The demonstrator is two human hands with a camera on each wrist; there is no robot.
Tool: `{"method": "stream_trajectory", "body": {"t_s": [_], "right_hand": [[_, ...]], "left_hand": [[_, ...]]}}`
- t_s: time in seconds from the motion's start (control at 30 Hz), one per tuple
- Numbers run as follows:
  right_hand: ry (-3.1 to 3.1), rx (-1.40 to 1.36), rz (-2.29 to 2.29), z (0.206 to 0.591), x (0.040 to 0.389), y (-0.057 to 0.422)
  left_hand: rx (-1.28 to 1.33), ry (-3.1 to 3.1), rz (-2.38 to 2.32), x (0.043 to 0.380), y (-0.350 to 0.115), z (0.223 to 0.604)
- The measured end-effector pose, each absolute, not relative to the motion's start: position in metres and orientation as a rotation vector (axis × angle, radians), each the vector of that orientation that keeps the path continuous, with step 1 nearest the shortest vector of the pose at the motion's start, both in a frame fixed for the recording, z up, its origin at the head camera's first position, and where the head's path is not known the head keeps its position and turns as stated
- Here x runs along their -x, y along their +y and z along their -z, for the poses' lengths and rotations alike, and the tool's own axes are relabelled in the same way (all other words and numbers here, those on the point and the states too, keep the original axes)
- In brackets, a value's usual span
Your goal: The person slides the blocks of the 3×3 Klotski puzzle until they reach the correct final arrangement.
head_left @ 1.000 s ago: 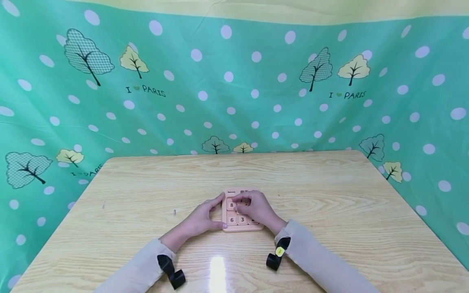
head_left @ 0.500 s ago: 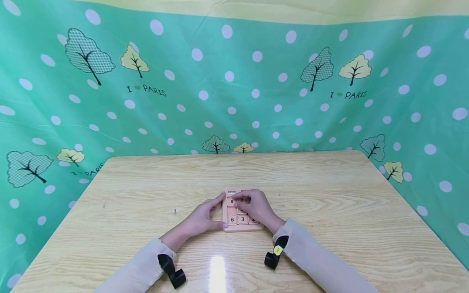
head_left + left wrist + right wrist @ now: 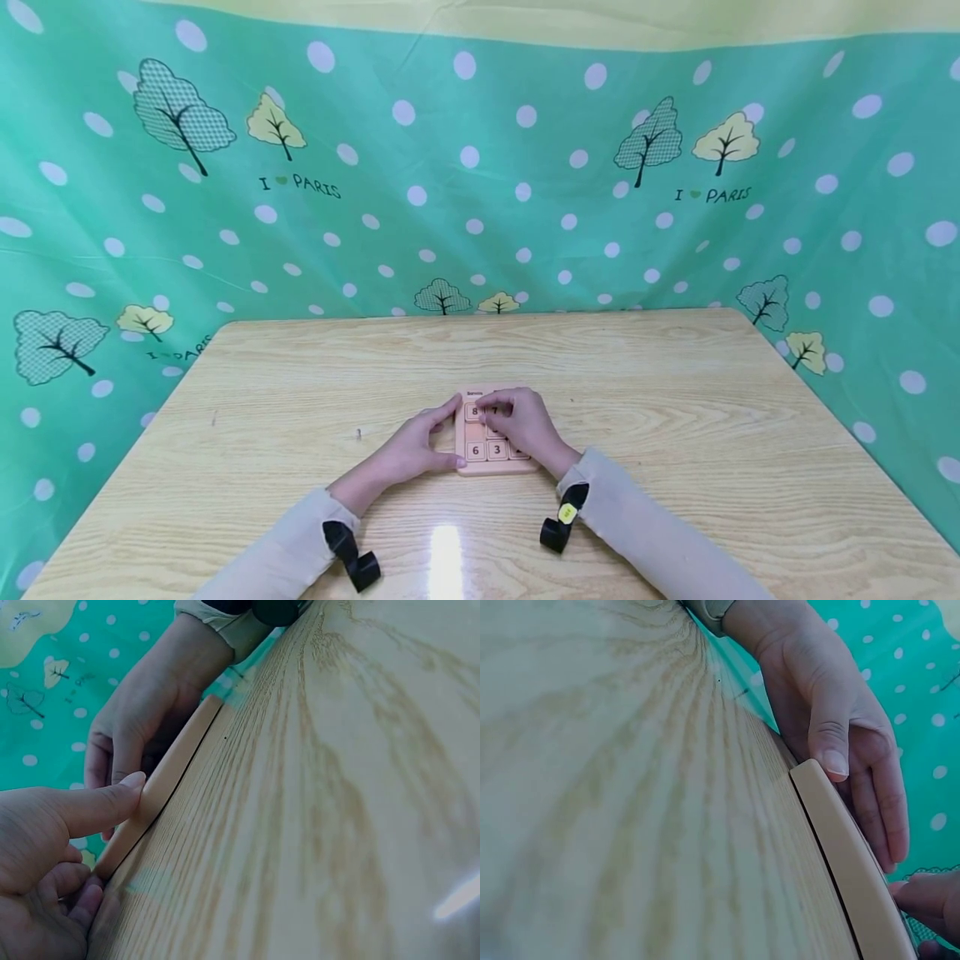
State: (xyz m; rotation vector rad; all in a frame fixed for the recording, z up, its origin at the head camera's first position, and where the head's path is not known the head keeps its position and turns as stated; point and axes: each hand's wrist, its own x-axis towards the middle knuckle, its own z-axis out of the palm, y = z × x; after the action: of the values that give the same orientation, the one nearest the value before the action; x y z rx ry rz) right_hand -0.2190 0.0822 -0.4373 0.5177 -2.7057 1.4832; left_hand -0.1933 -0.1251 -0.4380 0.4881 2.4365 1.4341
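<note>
A pink number slide puzzle [image 3: 480,470] lies on the table in the head view. My left hand [image 3: 407,450] holds its left side, thumb at the near corner and index finger at the far one. That thumb [image 3: 105,806] also shows on the puzzle's edge in the left wrist view. Over the right part bends my right hand [image 3: 527,423], its thumb and index fingertips at the number 8 tile [image 3: 472,412], which sits top left. Below that tile is a bare slot [image 3: 475,432]. The 6 tile [image 3: 475,451] and 3 tile [image 3: 497,450] lie in the near row. My right hand hides several other tiles.
The puzzle rests on a wood-grain table [image 3: 300,400]. A small dark mark [image 3: 358,433] shows on the surface to the left. Behind and beside the table hangs a green dotted cloth [image 3: 517,183]. Black straps [image 3: 351,557] circle both sleeves.
The number 8 tile has slid away from me to the top of its column, widening the slot below it. My right thumb and index finger moved slightly with it. The left hand kept still.
</note>
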Motion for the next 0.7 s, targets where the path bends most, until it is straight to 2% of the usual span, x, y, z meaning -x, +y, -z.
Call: {"method": "stream_trajectory", "body": {"t_s": [0.7], "right_hand": [[-2.692,-0.628,-1.580,0.436,0.195,0.101]], "left_hand": [[-0.504,2.434,-1.430,0.193,-0.126,0.438]]}}
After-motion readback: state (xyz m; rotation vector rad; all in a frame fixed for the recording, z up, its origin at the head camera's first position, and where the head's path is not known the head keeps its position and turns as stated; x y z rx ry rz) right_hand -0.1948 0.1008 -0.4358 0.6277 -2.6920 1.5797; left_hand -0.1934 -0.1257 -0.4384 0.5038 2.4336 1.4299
